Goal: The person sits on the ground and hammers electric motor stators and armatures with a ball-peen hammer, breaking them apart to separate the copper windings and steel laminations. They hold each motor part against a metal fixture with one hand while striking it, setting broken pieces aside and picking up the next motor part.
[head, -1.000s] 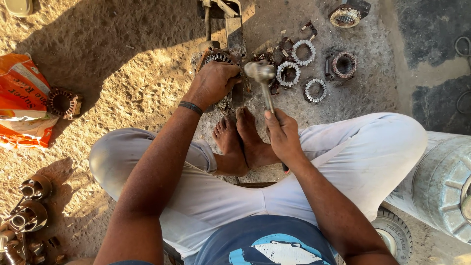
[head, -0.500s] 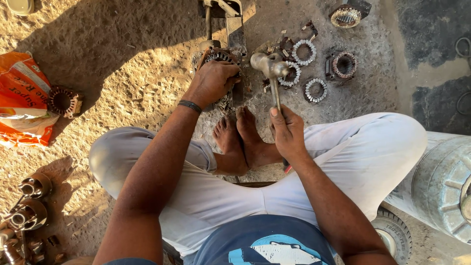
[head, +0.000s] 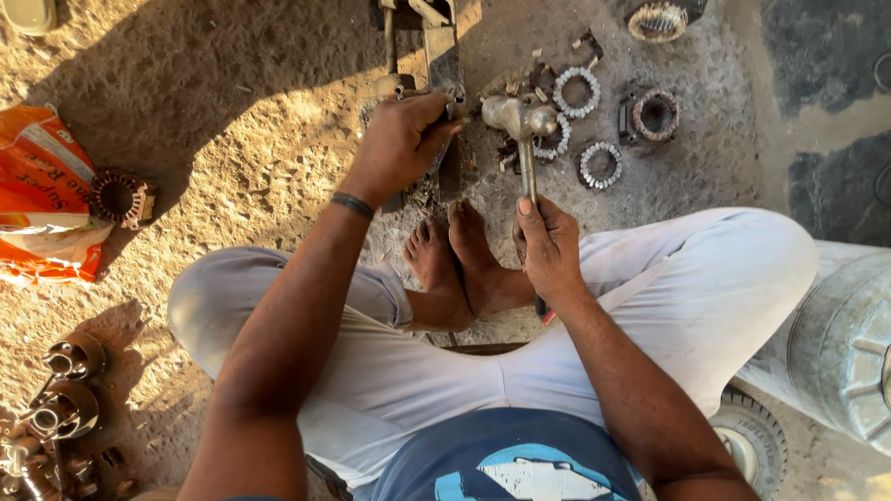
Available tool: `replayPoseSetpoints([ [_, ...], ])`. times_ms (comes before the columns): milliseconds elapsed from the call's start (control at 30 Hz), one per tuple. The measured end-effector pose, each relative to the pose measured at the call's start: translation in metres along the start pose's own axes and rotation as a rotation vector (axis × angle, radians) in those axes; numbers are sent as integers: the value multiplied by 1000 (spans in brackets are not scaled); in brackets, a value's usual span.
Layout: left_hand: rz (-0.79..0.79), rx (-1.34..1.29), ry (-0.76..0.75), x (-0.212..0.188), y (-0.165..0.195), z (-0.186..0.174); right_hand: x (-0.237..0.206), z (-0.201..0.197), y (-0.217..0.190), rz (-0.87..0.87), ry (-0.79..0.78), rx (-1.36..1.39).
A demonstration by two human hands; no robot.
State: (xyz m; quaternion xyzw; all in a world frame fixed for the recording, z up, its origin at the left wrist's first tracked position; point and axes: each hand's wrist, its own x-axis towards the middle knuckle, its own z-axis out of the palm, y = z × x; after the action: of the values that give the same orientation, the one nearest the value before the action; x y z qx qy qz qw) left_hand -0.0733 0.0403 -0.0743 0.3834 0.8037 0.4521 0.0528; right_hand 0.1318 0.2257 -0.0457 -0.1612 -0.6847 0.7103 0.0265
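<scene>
Left hand (head: 401,144) covers the dark metal part under it; kind not determinable. Long rusty metal tool (head: 436,42) cut off by top edge. Round toothed metal ring (head: 661,19) cut at top edge. Orange plastic bag (head: 42,195) cut at left edge. Pale ribbed plastic drum (head: 849,343) cut at right edge.

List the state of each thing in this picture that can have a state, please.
Left hand: closed on a dark metal part on the ground.
Right hand: gripping the steel hammer, head raised beside the part.
Orange plastic bag: lying crumpled.
Toothed bearing rings: lying loose, flat.
</scene>
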Motion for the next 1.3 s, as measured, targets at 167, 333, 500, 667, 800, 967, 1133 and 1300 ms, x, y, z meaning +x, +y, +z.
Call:
replayPoseSetpoints([
  [167, -81, 106, -216, -6, 3, 0, 0, 1, -2, 45, 12, 29],
  [333, -23, 121, -220, -7, 5, -4, -1, 0, 2, 32, 7, 14],
  [500, 18, 83, -209, -7, 7, -10, -4, -2, 8, -74, -10, -89],
  [667, -87, 15, -267, -7, 6, -12, -7, 0, 9, -51, -59, -99],
  [800, -78, -5, -278, -7, 2, -10, -7, 1, 7, -46, -65, -94],
  [967, -18, 67, -294, -9, -4, -1, -12, 3, 7, -135, -71, -211],
  [1133, -42, 137, -273, -8, -5, 0, -12, 7, 12, 68, -107, -358],
  [1300, -84, 80, -265, -9, -5, -2, -9, 2, 16, -63, -52, -276],
])
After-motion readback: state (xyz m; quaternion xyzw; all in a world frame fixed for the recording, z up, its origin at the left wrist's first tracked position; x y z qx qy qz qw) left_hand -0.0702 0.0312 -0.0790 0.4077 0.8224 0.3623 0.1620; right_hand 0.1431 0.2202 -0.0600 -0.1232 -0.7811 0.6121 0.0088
